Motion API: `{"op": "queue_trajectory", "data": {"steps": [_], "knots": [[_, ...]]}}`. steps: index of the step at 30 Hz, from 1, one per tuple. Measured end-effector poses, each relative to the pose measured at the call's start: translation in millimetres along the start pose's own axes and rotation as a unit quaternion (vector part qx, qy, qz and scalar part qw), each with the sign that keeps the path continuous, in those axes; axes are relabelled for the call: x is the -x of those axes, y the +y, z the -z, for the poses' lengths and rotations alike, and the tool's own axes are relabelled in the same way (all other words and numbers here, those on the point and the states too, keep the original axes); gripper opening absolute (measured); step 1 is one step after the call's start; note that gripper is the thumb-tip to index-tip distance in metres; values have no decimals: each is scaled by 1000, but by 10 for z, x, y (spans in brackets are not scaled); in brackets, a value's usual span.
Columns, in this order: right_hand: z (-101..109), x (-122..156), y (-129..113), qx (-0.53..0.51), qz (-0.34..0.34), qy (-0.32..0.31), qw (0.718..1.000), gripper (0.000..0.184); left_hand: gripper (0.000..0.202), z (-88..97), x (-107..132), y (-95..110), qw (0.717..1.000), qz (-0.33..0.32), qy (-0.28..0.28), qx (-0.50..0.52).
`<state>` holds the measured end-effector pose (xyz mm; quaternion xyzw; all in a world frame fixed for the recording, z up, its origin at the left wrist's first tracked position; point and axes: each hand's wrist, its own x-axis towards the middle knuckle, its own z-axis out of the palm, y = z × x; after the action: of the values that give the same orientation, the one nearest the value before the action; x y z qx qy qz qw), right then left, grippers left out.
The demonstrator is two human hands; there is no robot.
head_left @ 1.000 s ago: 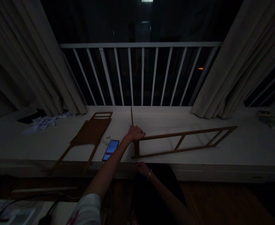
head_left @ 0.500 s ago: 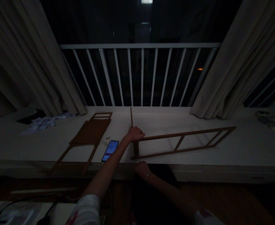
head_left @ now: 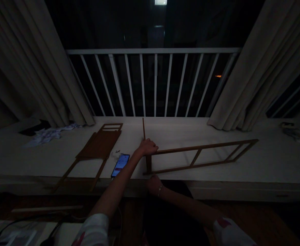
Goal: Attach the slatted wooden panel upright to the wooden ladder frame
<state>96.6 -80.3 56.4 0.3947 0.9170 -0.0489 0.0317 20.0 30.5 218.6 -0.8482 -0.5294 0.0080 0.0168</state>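
Observation:
A long wooden frame point(head_left: 196, 157) with crossbars stands on the white ledge, stretching off to the right. My left hand point(head_left: 149, 147) is closed over its near-left upper corner. A thin wooden bar point(head_left: 143, 128) sticks up from behind that hand. Just below the frame's lower left end, at the ledge's front edge, is my right hand point(head_left: 153, 184), curled in a fist with a bracelet at the wrist. Whatever its fingers hold is hidden in the dark. To the left lies a wooden piece with a brown panel point(head_left: 98, 145) and legs, like a folded chair.
A lit phone point(head_left: 120, 165) lies by my left forearm, with small bits point(head_left: 117, 151) behind it. Crumpled papers point(head_left: 46, 134) are at far left. White railings point(head_left: 155, 51) and curtains point(head_left: 231, 95) stand behind the ledge. Cables point(head_left: 52, 225) run over a surface at lower left.
My right hand has shifted slightly up and left, closer to the frame's lower end, and its wrist has turned a little. My left hand and the frame keep their place.

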Motion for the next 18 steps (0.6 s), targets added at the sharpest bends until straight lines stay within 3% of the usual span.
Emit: {"op": "queue_trajectory", "data": {"steps": [5, 7, 10, 14, 18], "knots": [[-76, 84, -42, -67, -68, 15, 995, 24, 42, -7, -3, 7, 1000, 7, 4, 11], [-145, 91, -57, -163, -128, 36, 978, 24, 43, -19, -10, 3, 1000, 7, 7, 14], [-258, 81, -72, -335, -212, 74, 915, 22, 42, -31, -17, -4, 1000, -1, 13, 14], [-368, 45, -104, -442, -264, 104, 851, 31, 42, -14, -3, -2, 1000, -22, 10, 11], [-439, -26, -176, -578, -314, 119, 744, 38, 43, 6, 16, 3, 1000, -20, 5, 15]]}}
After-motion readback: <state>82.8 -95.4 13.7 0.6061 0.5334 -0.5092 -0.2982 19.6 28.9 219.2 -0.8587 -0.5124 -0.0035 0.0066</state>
